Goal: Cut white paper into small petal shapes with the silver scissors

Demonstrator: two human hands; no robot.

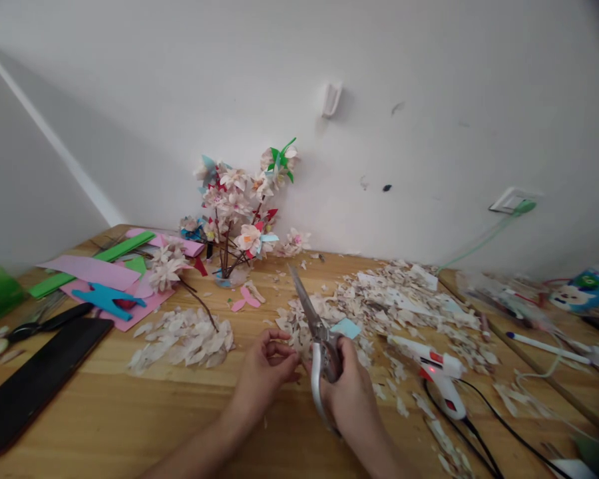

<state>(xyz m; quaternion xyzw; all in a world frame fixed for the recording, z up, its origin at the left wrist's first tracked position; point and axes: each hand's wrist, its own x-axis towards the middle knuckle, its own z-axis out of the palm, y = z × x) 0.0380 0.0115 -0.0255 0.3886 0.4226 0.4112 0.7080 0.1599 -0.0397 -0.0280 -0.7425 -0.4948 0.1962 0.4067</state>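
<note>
In the head view my right hand (352, 392) is closed round the handles of large metal scissors (310, 313), whose blades point up and away over the table. Close beside the scissors, my left hand (267, 369) has its thumb and fingers drawn together. Whatever lies between those fingertips is too small or hidden to name. Pale dried petals (299, 326) are scattered just beyond both hands, with a light blue paper piece (346, 328) among them. Another heap of whitish petals (190, 339) spreads to the left of my left hand.
A vase (224, 279) of branches with handmade flowers (237, 199) stands by the wall. Left are coloured paper (92, 271), a flowered twig (199, 303) and a black slab-like object (40, 379). A corded glue gun (444, 386) with a red light lies right, near a pen (549, 347).
</note>
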